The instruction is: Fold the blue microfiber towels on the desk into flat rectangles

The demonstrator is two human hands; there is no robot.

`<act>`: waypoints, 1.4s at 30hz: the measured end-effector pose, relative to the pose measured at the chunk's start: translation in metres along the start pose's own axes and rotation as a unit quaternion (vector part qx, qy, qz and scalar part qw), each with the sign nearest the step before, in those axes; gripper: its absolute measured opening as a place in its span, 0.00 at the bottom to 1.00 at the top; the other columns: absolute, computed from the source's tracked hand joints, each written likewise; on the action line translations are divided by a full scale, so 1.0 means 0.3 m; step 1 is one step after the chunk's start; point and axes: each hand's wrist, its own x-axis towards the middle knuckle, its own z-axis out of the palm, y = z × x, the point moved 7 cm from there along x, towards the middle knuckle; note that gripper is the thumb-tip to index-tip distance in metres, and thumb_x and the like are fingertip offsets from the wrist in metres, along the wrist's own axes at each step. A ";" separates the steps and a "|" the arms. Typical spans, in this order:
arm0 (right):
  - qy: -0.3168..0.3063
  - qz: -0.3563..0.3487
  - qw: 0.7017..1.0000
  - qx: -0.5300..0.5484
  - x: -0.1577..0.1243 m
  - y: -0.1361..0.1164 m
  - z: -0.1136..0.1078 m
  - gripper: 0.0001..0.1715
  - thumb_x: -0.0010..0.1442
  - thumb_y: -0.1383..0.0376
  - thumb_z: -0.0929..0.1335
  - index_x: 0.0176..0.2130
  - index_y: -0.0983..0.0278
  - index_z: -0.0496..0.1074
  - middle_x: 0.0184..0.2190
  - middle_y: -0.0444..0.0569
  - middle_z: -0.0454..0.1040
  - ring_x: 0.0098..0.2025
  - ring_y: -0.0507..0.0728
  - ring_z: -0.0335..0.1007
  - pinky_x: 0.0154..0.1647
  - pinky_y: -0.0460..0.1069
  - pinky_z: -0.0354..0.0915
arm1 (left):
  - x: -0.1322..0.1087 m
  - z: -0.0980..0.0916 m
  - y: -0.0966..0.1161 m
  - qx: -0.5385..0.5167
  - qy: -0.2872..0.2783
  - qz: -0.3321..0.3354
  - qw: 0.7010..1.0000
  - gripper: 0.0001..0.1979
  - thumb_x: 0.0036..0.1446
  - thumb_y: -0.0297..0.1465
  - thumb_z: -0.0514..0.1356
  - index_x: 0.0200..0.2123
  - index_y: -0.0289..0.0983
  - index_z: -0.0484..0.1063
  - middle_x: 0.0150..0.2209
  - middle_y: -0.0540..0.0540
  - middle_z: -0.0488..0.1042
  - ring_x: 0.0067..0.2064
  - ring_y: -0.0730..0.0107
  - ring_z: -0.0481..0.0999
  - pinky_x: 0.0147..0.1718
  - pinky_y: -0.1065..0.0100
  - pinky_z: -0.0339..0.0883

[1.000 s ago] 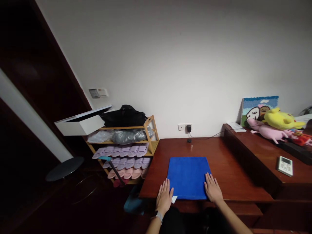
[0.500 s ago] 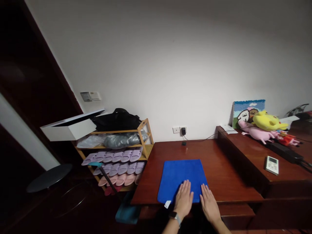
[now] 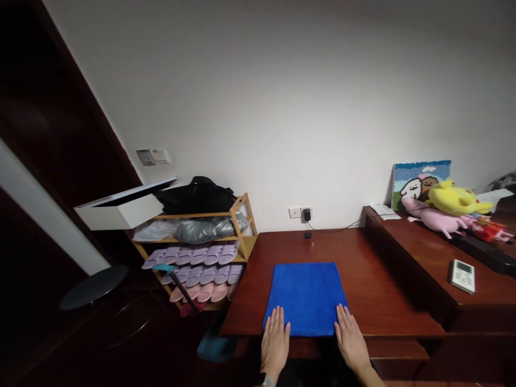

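Note:
A blue cloth [image 3: 305, 295] lies flat and squared on the dark red wooden table [image 3: 374, 290], its near edge at the table's front. My left hand [image 3: 275, 341] rests flat on the cloth's near left corner, fingers stretched out and together. My right hand [image 3: 350, 338] lies flat on the near right corner, fingers slightly spread. Neither hand holds anything.
A wooden shoe rack [image 3: 209, 252] with several slippers stands left of the table, a black bag [image 3: 196, 196] and a white box [image 3: 121, 209] on top. A raised shelf at right carries plush toys [image 3: 451, 207] and a remote [image 3: 461, 276]. A charger [image 3: 307, 215] is plugged in.
My left hand slid from the middle of the cloth's near edge back out to its left corner. The right hand stayed at the right corner. The white tag at the cloth's corner no longer shows.

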 end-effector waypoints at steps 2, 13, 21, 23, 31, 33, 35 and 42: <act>-0.015 0.009 1.000 -0.010 -0.001 -0.001 -0.006 0.39 0.71 0.52 0.50 0.72 0.68 0.55 0.74 0.49 0.50 0.75 0.61 0.43 0.75 0.60 0.46 | -0.024 0.004 -0.057 0.008 0.016 -0.008 1.000 0.31 0.73 0.42 0.40 0.75 0.41 0.40 0.74 0.46 0.51 0.74 0.60 0.52 0.71 0.51 0.53; -0.073 0.023 0.996 -0.047 0.299 -0.051 -0.141 0.39 0.71 0.55 0.48 0.73 0.70 0.51 0.74 0.50 0.50 0.76 0.60 0.42 0.76 0.59 0.40 | -0.058 0.030 -0.072 0.042 0.099 0.027 0.994 0.34 0.74 0.38 0.45 0.74 0.38 0.30 0.72 0.43 0.56 0.71 0.60 0.59 0.67 0.54 0.61; -0.097 0.028 0.994 -0.035 0.334 0.000 -0.024 0.40 0.71 0.54 0.47 0.73 0.72 0.46 0.75 0.50 0.45 0.77 0.60 0.35 0.76 0.57 0.38 | 0.134 -0.051 0.139 -0.018 0.040 0.054 0.998 0.29 0.74 0.39 0.41 0.74 0.39 0.44 0.73 0.44 0.56 0.73 0.62 0.56 0.69 0.54 0.57; -0.099 0.024 0.994 -0.034 0.332 0.006 -0.021 0.40 0.71 0.54 0.47 0.73 0.73 0.46 0.75 0.51 0.45 0.77 0.61 0.35 0.76 0.57 0.37 | 0.236 -0.039 0.305 -0.057 0.000 0.107 0.993 0.29 0.75 0.40 0.40 0.74 0.40 0.47 0.73 0.47 0.55 0.73 0.64 0.53 0.71 0.56 0.53; -0.105 0.015 0.994 -0.032 0.339 0.017 -0.007 0.39 0.71 0.56 0.48 0.74 0.70 0.46 0.75 0.49 0.45 0.77 0.59 0.35 0.76 0.57 0.37 | 0.418 0.118 0.483 -0.097 -0.097 0.138 0.981 0.31 0.73 0.45 0.35 0.75 0.42 0.44 0.75 0.48 0.50 0.75 0.63 0.46 0.73 0.52 0.45; -0.098 0.020 0.995 -0.029 0.341 0.016 -0.010 0.40 0.71 0.54 0.48 0.74 0.70 0.46 0.75 0.49 0.45 0.77 0.59 0.35 0.76 0.58 0.38 | 0.418 0.119 0.353 -0.081 -0.093 0.106 0.987 0.32 0.73 0.46 0.35 0.75 0.41 0.45 0.75 0.47 0.49 0.75 0.63 0.45 0.73 0.52 0.44; -0.094 0.027 0.995 -0.028 0.341 0.015 -0.015 0.40 0.71 0.54 0.47 0.74 0.70 0.46 0.75 0.49 0.45 0.77 0.59 0.36 0.76 0.58 0.38 | 0.413 0.106 0.186 -0.052 -0.094 0.056 0.993 0.33 0.73 0.47 0.35 0.74 0.40 0.46 0.75 0.46 0.49 0.75 0.60 0.46 0.73 0.51 0.45; -0.114 0.042 0.991 -0.054 0.339 0.018 -0.009 0.40 0.71 0.54 0.47 0.74 0.68 0.46 0.75 0.47 0.45 0.77 0.59 0.37 0.76 0.59 0.38 | 0.378 0.074 -0.181 -0.006 -0.049 -0.058 0.997 0.36 0.72 0.48 0.35 0.74 0.34 0.47 0.74 0.40 0.49 0.75 0.57 0.49 0.71 0.51 0.49</act>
